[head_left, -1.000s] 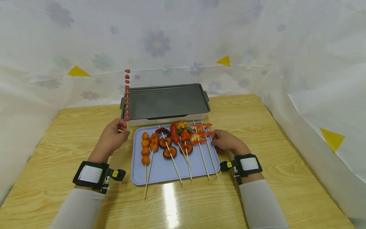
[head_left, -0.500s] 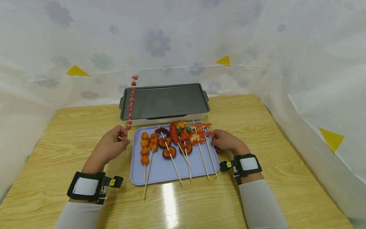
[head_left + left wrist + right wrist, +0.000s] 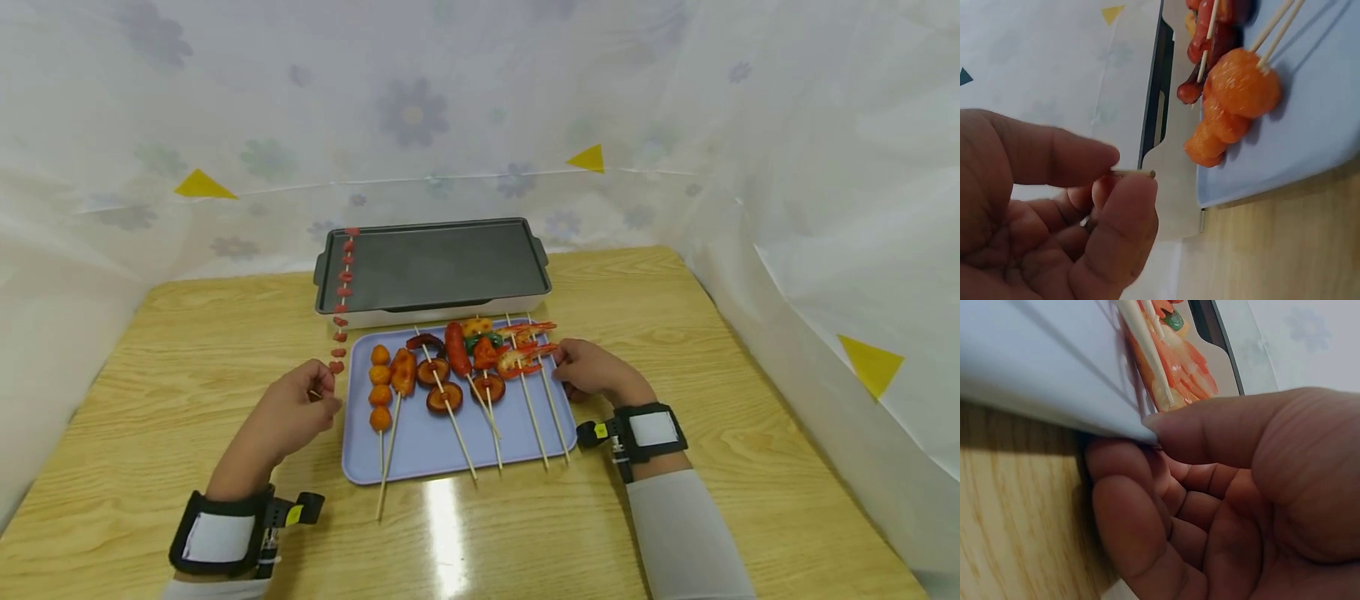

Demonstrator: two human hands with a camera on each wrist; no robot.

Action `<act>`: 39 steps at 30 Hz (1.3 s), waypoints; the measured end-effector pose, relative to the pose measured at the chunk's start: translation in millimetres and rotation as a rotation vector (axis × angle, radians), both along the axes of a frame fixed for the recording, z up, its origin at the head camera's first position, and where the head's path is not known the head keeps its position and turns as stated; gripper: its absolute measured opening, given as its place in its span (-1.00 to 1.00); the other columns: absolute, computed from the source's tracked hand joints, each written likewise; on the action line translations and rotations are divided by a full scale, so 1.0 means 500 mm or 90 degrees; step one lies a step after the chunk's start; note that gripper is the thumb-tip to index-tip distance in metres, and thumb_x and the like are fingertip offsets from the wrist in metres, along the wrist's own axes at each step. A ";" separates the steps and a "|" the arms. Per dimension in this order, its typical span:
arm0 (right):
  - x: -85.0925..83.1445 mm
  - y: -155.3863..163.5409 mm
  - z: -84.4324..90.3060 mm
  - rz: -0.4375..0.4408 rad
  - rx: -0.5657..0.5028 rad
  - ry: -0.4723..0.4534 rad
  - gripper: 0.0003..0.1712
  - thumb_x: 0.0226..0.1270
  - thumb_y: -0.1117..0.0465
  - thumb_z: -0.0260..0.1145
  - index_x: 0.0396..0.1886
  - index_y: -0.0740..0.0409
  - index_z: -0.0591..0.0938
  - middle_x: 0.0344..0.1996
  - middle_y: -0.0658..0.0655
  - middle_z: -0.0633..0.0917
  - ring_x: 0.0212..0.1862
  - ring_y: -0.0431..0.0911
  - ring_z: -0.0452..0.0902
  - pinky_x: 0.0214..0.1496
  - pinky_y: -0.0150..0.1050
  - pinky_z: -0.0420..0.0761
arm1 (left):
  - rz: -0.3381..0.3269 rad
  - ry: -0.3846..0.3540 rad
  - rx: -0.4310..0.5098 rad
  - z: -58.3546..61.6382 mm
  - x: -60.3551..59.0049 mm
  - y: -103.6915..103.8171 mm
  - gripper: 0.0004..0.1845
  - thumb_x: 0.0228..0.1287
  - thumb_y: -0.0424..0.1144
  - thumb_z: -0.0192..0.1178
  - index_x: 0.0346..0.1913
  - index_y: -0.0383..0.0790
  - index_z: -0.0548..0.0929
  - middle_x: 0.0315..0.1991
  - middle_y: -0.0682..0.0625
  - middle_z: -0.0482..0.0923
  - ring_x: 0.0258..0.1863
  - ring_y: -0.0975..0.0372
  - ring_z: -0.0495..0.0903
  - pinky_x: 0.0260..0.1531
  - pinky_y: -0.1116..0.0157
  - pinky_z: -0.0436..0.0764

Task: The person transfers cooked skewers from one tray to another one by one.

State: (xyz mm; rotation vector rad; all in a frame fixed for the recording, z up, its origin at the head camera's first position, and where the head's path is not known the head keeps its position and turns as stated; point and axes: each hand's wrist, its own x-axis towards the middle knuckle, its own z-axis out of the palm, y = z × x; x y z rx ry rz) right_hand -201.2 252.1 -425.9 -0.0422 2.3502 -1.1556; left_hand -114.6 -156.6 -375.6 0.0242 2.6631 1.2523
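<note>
My left hand (image 3: 292, 408) pinches the bottom end of a long skewer (image 3: 346, 276) threaded with small red meat pieces. The skewer points away from me, and its far part overlaps the left end of the black griddle (image 3: 442, 262). In the left wrist view the stick's blunt end (image 3: 1152, 174) shows between thumb and finger. My right hand (image 3: 596, 371) grips the right rim of the lilac tray (image 3: 427, 454), thumb on top and fingers curled under the edge (image 3: 1119, 428). Shrimp skewers (image 3: 517, 362) lie close to that hand.
On the tray lie orange ball skewers (image 3: 380, 377), a glazed meat skewer (image 3: 403, 372), mushroom slices (image 3: 445, 398), a sausage (image 3: 456, 350) and a mixed skewer (image 3: 485, 354). Several sticks overhang the tray's front edge. A floral curtain (image 3: 412, 117) hangs behind the wooden table (image 3: 750, 467).
My left hand has drawn back toward me, and the meat skewer's top has come down and slightly right, over the griddle's left end. The right hand and tray stay put.
</note>
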 end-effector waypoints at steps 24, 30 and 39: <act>0.003 0.004 -0.009 -0.008 -0.011 -0.005 -0.89 0.39 0.35 0.15 -0.15 0.29 0.44 -0.42 0.18 0.54 -0.46 -0.06 0.51 -0.47 -0.25 0.53 | 0.005 -0.053 -0.090 -0.047 0.111 0.022 -0.85 0.09 -0.46 0.13 -0.28 -0.29 0.41 -0.51 -0.02 0.37 -0.56 0.18 0.34 -0.60 0.30 0.31; 0.000 0.004 -0.010 -0.003 -0.003 -0.008 -0.89 0.39 0.35 0.14 -0.15 0.30 0.44 -0.43 0.18 0.55 -0.47 -0.07 0.51 -0.48 -0.26 0.53 | 0.021 -0.056 -0.089 -0.060 0.121 0.027 -0.86 0.06 -0.46 0.14 -0.31 -0.27 0.43 -0.52 -0.01 0.38 -0.58 0.19 0.34 -0.62 0.31 0.30; -0.003 0.002 -0.005 0.005 -0.002 -0.004 -0.88 0.38 0.35 0.15 -0.16 0.30 0.44 -0.45 0.17 0.55 -0.48 -0.07 0.51 -0.48 -0.25 0.53 | 0.039 -0.055 -0.107 -0.067 0.123 0.032 -0.86 0.07 -0.45 0.20 -0.30 -0.30 0.48 -0.49 -0.02 0.42 -0.54 0.18 0.38 -0.59 0.29 0.35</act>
